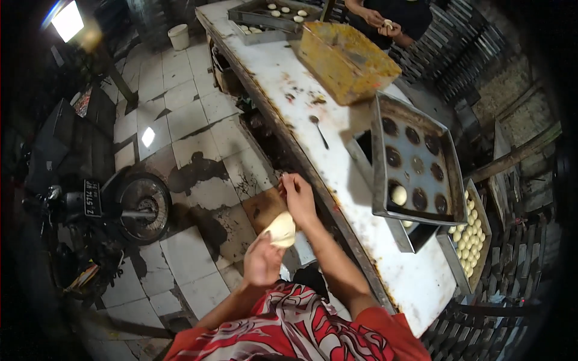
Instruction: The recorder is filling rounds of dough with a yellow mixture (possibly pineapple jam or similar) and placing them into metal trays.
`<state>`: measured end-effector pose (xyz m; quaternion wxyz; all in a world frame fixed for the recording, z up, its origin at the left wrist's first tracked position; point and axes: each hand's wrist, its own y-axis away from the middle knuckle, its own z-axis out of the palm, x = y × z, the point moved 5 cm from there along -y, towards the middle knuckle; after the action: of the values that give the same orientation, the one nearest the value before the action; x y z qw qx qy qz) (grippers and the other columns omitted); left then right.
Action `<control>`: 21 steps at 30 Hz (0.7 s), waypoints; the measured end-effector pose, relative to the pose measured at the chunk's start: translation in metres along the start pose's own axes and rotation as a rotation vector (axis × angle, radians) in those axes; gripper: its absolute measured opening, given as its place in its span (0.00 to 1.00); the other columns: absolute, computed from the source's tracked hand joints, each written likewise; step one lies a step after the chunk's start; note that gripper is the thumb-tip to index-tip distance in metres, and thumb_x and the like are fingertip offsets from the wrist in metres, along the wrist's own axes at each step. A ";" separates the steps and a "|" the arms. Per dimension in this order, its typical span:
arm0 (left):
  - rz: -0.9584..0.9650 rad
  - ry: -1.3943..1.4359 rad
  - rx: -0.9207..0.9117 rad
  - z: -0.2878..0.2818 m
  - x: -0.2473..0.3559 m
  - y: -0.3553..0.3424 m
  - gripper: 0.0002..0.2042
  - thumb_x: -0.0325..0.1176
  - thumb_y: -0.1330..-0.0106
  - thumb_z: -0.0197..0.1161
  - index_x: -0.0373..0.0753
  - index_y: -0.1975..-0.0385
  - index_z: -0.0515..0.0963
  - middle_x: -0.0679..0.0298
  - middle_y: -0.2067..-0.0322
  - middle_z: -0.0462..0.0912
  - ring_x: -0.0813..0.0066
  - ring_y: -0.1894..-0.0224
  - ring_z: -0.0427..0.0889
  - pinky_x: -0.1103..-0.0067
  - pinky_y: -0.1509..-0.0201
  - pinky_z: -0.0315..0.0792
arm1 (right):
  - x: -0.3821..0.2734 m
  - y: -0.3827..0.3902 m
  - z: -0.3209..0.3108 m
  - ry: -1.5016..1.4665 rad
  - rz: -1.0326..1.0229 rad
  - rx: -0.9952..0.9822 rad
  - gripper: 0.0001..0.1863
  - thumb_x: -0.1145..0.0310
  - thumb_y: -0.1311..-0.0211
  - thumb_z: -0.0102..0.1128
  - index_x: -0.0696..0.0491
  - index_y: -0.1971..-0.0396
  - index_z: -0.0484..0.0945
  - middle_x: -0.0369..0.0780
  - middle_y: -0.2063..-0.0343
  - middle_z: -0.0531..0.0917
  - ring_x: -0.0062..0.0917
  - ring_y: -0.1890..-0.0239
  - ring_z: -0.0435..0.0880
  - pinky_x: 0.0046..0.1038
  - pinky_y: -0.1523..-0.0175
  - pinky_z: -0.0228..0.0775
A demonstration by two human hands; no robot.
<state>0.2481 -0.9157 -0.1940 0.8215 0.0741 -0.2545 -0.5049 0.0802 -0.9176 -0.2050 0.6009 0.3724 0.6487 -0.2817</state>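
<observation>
A flattened piece of pale yellow dough [282,230] is gripped in my left hand [263,262], in front of my body and beside the table's near edge. The dough's lower part is hidden by my fingers. Just above and to the right of it, my right hand [298,195] is raised, its fingers loosely bent and apart from the dough. I see nothing held in it. On the table to the right, a metal tray [415,163] with dark round spots carries a single dough ball [398,195] in its near left corner.
A long white-topped table [355,222] bears a spoon [319,131] and a stained yellow tub [346,63]. A tray [471,240] of several dough balls lies at right. Across the table, another person's hands [385,23] hold a dough ball. A motorcycle [120,207] stands on the left.
</observation>
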 end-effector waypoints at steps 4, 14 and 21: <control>0.090 -0.101 -0.088 -0.008 0.070 -0.010 0.18 0.31 0.33 0.47 0.25 0.47 0.65 0.53 0.50 0.74 0.63 0.45 0.72 0.70 0.39 0.63 | -0.016 -0.110 -0.024 0.625 -0.327 0.386 0.08 0.70 0.43 0.52 0.59 0.72 0.76 0.49 0.73 0.76 0.41 0.68 0.75 0.37 0.59 0.68; -0.076 -0.452 0.123 -0.004 0.053 -0.186 0.16 0.22 0.38 0.55 0.31 0.49 0.70 0.61 0.57 0.77 0.72 0.57 0.78 0.81 0.51 0.71 | 0.022 -0.173 -0.055 0.793 -0.162 0.466 0.11 0.76 0.41 0.46 0.64 0.60 0.69 0.56 0.60 0.70 0.49 0.57 0.69 0.43 0.51 0.61; -0.064 -0.934 -0.638 0.172 0.056 -0.254 0.22 0.21 0.36 0.52 0.32 0.41 0.61 0.65 0.50 0.72 0.80 0.49 0.69 0.81 0.43 0.61 | -0.145 -0.222 -0.092 0.260 -0.259 0.543 0.06 0.72 0.36 0.48 0.59 0.67 0.71 0.49 0.76 0.75 0.42 0.72 0.75 0.32 0.64 0.68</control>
<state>-0.0170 -1.0629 -0.1228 0.5875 -0.4014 -0.4235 -0.5607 -0.1548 -0.9888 -0.0689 0.3511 0.4662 0.6633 -0.4685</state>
